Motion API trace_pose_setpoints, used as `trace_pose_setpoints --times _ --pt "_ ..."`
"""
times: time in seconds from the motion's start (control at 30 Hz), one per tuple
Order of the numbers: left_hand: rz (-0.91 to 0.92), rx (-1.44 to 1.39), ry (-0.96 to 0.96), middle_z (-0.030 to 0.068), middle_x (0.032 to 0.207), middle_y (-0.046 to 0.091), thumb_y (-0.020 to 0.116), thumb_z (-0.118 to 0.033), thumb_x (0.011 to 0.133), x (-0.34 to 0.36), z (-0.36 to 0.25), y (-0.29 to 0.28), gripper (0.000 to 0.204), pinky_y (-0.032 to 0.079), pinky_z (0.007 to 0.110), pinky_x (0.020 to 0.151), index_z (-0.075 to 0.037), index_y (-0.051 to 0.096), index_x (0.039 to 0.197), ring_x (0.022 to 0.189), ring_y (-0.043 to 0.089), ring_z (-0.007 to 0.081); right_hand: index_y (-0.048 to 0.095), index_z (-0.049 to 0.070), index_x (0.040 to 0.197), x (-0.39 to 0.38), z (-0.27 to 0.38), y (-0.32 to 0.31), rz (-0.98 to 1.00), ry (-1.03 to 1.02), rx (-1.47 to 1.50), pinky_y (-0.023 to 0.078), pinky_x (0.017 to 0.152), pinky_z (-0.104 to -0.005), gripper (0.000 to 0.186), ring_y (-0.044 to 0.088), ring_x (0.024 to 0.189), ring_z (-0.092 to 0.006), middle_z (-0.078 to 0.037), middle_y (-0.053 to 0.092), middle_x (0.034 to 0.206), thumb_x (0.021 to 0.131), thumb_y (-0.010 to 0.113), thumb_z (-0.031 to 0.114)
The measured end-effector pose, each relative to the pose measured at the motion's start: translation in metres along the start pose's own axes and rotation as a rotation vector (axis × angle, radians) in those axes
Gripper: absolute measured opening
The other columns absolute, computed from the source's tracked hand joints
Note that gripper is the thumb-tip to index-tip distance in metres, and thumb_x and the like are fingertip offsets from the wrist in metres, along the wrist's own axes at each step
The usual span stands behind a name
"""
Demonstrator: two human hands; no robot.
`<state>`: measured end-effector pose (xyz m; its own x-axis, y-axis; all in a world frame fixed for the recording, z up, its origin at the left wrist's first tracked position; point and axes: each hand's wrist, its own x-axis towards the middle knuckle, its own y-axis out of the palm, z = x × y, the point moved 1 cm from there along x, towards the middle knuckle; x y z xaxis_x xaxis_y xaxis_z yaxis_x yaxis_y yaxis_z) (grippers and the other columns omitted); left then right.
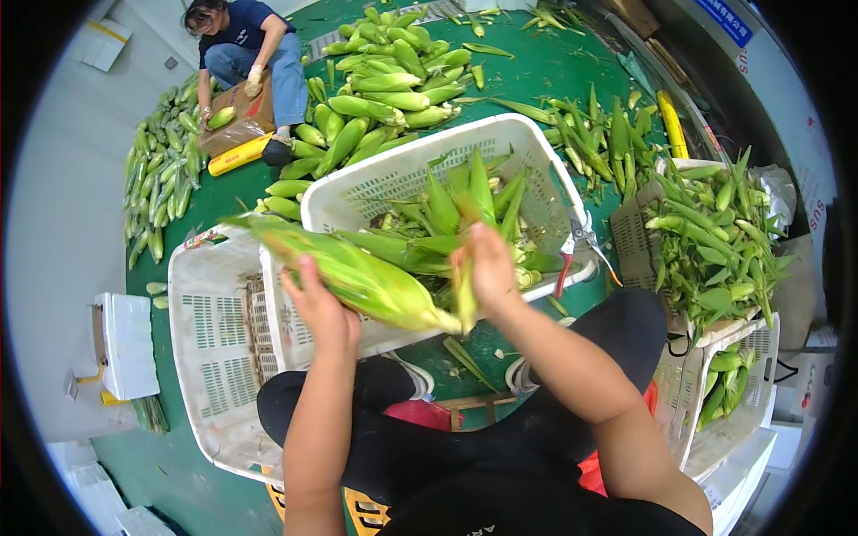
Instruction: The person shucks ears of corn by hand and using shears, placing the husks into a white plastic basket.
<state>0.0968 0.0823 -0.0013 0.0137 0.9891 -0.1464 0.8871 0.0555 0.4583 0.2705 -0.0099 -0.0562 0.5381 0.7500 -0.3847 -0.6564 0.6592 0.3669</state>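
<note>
My left hand (320, 308) is closed around the middle of a green ear of corn (371, 279), tilted with its cut end toward my right. In my right hand (490, 268), somewhat blurred, a pale green husk leaf (465, 295) is pinched beside that cut end. Whether the leaf is still joined to the ear, I cannot tell. Both hands are above a white plastic basket (542, 134) in front of my knees, with loose husk leaves (442, 204) inside. Pruning shears (579, 241) with a red handle hang on the basket's right rim.
An upright white basket (201, 357) stands at my left. Unpeeled corn (393, 76) is heaped beyond the basket. To my right, a crate (630, 232) overflows with husks. A gloved person (255, 54) handles a cardboard box (246, 116) beside bagged corn (161, 170) at the far left.
</note>
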Motion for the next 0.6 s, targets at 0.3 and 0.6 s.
trace_pose_setpoints --times 0.3,0.6 --pt "0.024 -0.073 -0.152 0.0116 0.126 0.053 0.035 -0.048 0.099 0.011 0.002 -0.002 0.056 0.045 0.039 0.097 -0.004 0.041 0.134 0.114 0.054 0.0245 0.012 -0.003 0.146 -0.010 0.025 0.011 0.566 -0.248 -0.503 0.022 0.113 -0.0419 0.091 0.024 0.138 -0.0356 -0.027 0.025 0.147 0.088 0.060 0.048" --pt "0.054 0.157 -0.101 -0.0016 0.063 0.038 0.037 -0.044 0.100 0.004 -0.021 0.005 0.036 0.024 0.023 0.038 -0.011 0.047 0.090 0.044 0.032 0.0083 0.031 0.001 0.132 -0.014 0.003 0.021 0.359 0.039 0.070 0.044 0.094 -0.0327 0.070 0.051 0.110 -0.0186 -0.012 0.053 0.119 0.081 0.075 0.019"
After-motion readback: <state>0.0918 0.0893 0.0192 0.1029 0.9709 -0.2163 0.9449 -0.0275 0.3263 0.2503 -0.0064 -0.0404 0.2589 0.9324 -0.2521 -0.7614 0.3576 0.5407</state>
